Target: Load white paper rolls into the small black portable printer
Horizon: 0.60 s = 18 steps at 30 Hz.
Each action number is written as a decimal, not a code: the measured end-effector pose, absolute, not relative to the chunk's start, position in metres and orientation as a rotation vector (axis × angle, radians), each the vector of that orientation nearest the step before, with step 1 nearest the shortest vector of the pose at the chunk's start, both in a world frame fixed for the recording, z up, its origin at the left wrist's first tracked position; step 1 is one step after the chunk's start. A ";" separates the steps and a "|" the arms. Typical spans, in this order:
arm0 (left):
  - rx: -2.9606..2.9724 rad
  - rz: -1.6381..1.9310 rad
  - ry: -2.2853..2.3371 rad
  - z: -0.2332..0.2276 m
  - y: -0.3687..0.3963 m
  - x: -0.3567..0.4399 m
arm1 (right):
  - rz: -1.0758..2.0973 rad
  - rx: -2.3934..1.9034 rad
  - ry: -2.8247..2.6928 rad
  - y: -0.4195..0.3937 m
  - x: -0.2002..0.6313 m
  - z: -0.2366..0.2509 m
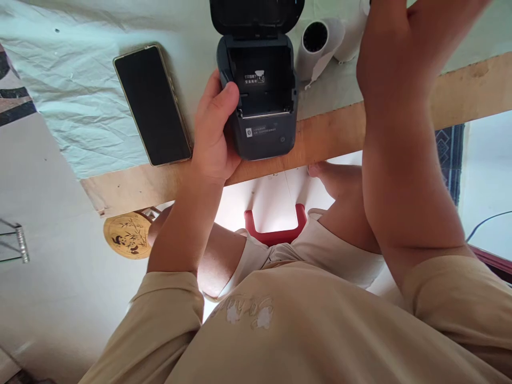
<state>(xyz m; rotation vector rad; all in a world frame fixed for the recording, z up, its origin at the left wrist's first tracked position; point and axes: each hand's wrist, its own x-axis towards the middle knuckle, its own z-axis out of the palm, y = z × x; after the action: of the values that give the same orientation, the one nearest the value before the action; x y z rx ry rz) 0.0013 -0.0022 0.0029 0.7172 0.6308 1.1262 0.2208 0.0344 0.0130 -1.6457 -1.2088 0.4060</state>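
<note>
Holding the printer [260,141] steady with its lid [256,18] raised is judged to be the step in hand. In the head view, the printer is positioned at the near side of the table [338,133], to the right of the phone [154,106]; whether it is borne by the table or lifted cannot be told. Its left side is gripped by the left hand [214,125], with the thumb laid beside the rim of the bay [276,58]. Inside the bay, a label [260,78] is exposed. The right hand [400,50] is extended to the far right, beside the right roll [350,40]; its fingertips are cut off by the frame, so it cannot be told whether they are wide, narrow or holding anything. A loose end [320,72] is shown on the left roll [306,65]. A firm, even grip is advised, so that the printer is not tipped at the table's edge. The thumb should be held clear of the bay and the lid. Contact between the right wrist and the rolls should be avoided, as the loose end could be snagged.
</note>
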 end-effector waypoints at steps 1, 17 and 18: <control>0.716 1.129 0.635 0.003 -0.002 0.001 | 0.289 -1.700 -1.344 0.037 0.224 0.011; 0.703 1.117 0.735 0.008 -0.003 0.001 | 0.287 -1.746 -1.671 0.032 0.216 0.001; 0.701 1.126 0.739 0.007 -0.003 0.002 | 0.283 -1.761 -1.675 0.033 0.216 0.002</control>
<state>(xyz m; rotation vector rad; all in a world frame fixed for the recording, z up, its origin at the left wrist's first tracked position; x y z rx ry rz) 0.0018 -0.0032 0.0067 0.7010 0.7394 1.1260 0.2161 0.0327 0.0018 -1.7605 -1.6750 0.2825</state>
